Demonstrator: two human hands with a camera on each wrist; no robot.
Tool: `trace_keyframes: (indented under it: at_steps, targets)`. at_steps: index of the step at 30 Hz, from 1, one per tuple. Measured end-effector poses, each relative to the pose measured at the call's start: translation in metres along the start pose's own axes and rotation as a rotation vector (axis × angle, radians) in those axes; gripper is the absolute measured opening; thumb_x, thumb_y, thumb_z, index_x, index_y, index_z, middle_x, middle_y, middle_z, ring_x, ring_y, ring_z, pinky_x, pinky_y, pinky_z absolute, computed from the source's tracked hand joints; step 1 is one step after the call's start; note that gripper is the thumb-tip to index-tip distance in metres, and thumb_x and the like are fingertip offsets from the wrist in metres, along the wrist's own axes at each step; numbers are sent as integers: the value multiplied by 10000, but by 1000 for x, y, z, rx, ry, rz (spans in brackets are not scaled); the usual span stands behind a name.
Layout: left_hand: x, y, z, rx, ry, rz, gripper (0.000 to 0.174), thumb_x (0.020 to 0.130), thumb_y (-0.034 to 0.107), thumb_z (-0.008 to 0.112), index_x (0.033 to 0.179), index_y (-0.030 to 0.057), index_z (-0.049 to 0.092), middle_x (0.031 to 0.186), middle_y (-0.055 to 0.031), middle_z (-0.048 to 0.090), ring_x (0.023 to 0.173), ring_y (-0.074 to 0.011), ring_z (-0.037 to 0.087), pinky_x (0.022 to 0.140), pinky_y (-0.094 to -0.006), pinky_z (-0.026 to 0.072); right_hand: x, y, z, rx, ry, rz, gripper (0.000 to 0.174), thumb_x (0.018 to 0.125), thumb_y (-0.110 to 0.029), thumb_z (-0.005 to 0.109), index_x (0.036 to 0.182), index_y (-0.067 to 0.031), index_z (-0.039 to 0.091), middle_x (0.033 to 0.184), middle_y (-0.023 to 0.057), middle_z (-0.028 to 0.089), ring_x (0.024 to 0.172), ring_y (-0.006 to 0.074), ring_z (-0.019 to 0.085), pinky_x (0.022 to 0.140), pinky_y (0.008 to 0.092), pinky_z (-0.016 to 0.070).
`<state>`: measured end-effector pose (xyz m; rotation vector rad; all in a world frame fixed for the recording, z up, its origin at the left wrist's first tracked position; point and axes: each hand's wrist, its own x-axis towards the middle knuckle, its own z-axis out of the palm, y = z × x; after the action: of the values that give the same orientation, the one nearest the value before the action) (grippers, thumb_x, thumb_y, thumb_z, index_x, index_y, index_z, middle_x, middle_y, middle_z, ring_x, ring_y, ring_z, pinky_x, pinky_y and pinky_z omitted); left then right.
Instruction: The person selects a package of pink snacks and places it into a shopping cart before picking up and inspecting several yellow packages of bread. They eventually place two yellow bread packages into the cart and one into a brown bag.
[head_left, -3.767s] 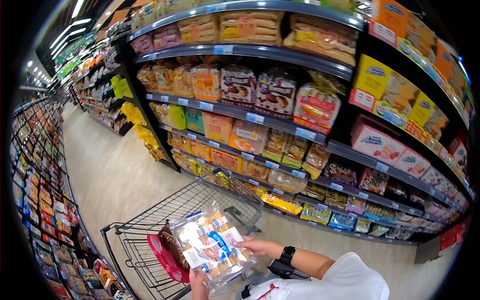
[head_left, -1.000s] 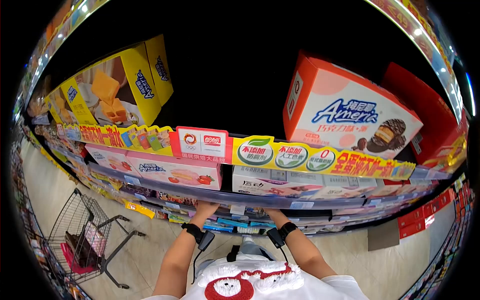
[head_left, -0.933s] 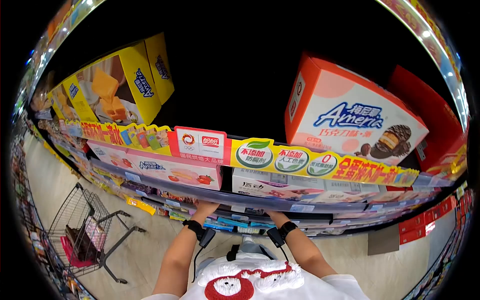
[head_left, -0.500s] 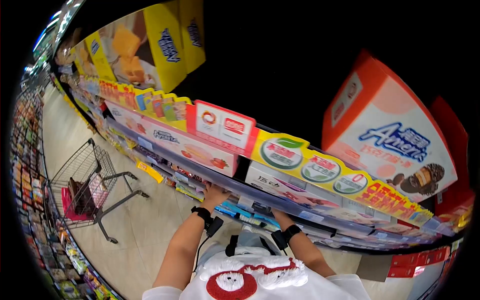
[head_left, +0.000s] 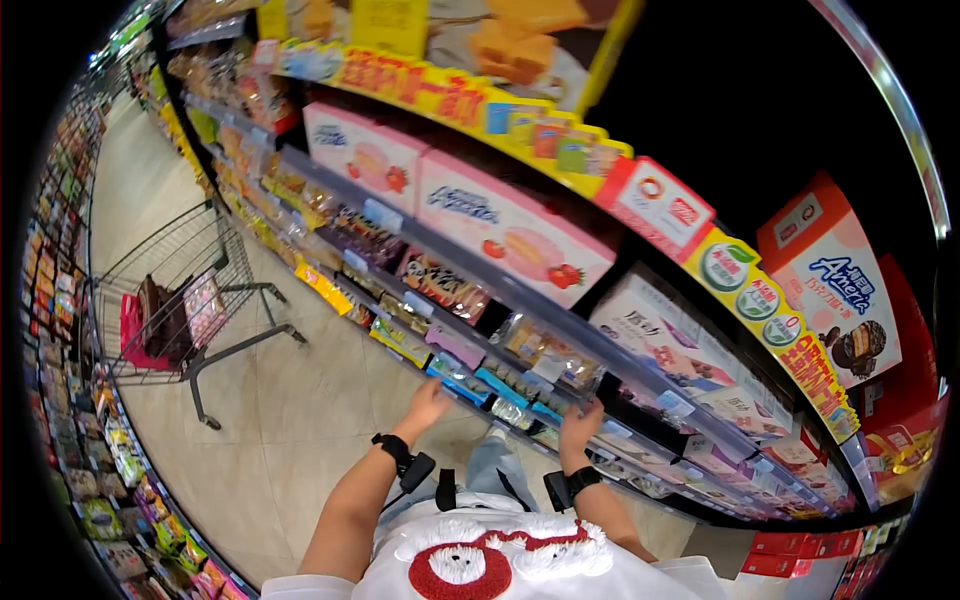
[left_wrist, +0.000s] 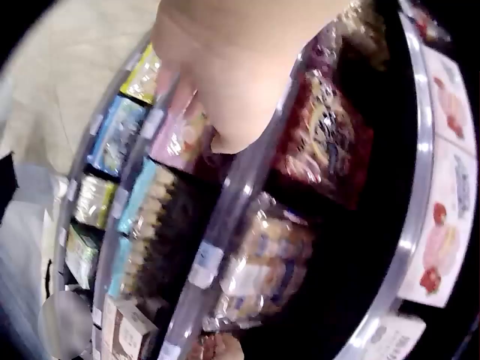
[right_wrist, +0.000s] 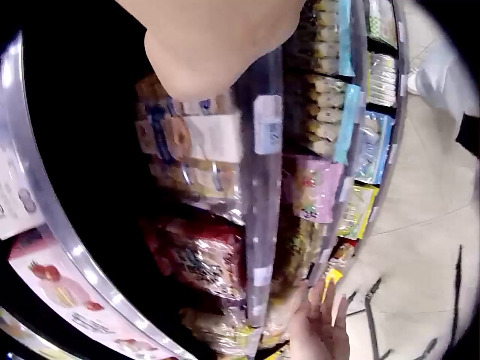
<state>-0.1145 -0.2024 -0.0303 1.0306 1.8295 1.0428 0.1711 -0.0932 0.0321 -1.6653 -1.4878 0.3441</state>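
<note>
A clear pack of bread rolls (head_left: pixel 550 352) with blue-and-white labels lies on a middle shelf. My right hand (head_left: pixel 580 425) is at the shelf edge by the right end of this pack. In the right wrist view the same hand (right_wrist: pixel 225 45) overlaps the pack (right_wrist: pixel 191 142), its fingertips hidden. My left hand (head_left: pixel 428 405) is lower and to the left, in front of the snack packs. Its fingers look loosely extended in the right wrist view, and it holds nothing there. A red bag of snacks (left_wrist: pixel 326 139) sits beside the bread pack.
A wire shopping cart (head_left: pixel 170 300) with a dark bag, a red item and a pale pack stands left on the tiled floor. Pink strawberry cake boxes (head_left: pixel 510 225) fill the shelf above. A yellow price strip (head_left: pixel 450 95) runs along a higher edge.
At first both hands held a clear bread pack over the cart. Later they were beneath the upper shelf, mostly hidden. Now both have drawn back into sight, and the head view has swung left.
</note>
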Motion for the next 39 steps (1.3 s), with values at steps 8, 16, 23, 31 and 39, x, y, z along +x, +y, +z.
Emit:
trace_keyframes:
  at_steps: [8,16,23,31,39]
  targets:
    - [-191,-176,-144,-508,424,-816,344,775,288,469,974,10,510,813,-127,582,703,-221,564,567,-335,418,-113,5,78,-104,-930,365,300,721,-171,514,989,-39,538,920,142,594,789,269,545,659,375,423]
    - [-318,-196,-172,-989,544,-1019,373,790,278,455,1075,39,461,1022,-136,548,916,-237,558,777,-348,398,-186,-21,156,-16,-1469,901,279,817,-228,496,1033,-57,452,965,141,547,853,267,568,712,399,463]
    - [-363,-225,-201,-1061,732,-1119,339,801,285,447,1050,58,479,974,-115,571,877,-219,572,728,-341,400,-224,-117,262,-180,-1611,619,240,799,-256,492,899,-40,517,828,96,585,771,216,588,640,351,471]
    - [-304,-243,-336,-968,703,-1084,331,799,295,463,1026,55,482,953,-86,569,835,-202,570,732,-351,408,-303,-246,371,-230,-1863,510,318,799,-298,503,953,-20,521,927,106,584,803,221,575,693,347,471]
    - [-177,-222,-519,-884,841,-636,284,841,304,469,1017,88,522,950,-53,585,855,-164,571,720,-279,431,-336,-391,509,-58,-1921,489,353,818,-294,499,1049,-28,480,1013,161,557,848,255,568,726,347,475]
